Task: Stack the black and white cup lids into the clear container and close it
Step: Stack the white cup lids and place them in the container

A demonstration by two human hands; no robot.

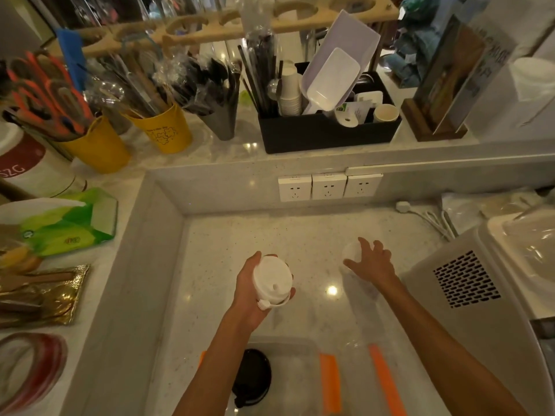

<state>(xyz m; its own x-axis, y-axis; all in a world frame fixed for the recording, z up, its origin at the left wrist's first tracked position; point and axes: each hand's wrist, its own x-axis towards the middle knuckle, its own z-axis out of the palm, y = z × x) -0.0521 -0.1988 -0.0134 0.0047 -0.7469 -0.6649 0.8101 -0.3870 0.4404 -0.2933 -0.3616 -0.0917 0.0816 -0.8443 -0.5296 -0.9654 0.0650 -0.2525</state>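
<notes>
My left hand [250, 291] grips a stack of white cup lids [272, 280] above the white counter. Spread fingers of my right hand [374, 262] hover over another white lid [350, 252] lying on the counter, touching or nearly touching it. The clear container [300, 382] with an orange clasp [329, 382] sits at the bottom of the view, partly hidden by my left forearm. Black cup lids [252, 376] lie inside it on the left. The container's clear cover, with its own orange clasp [386, 382], lies to the right under my right forearm.
A white machine with a vent grille [465, 280] stands at the right. Wall sockets [329, 186] sit on the raised ledge behind. Yellow cups of utensils [163, 132], a black organiser [327, 133] and a green tissue pack [69, 223] crowd the back and left shelves.
</notes>
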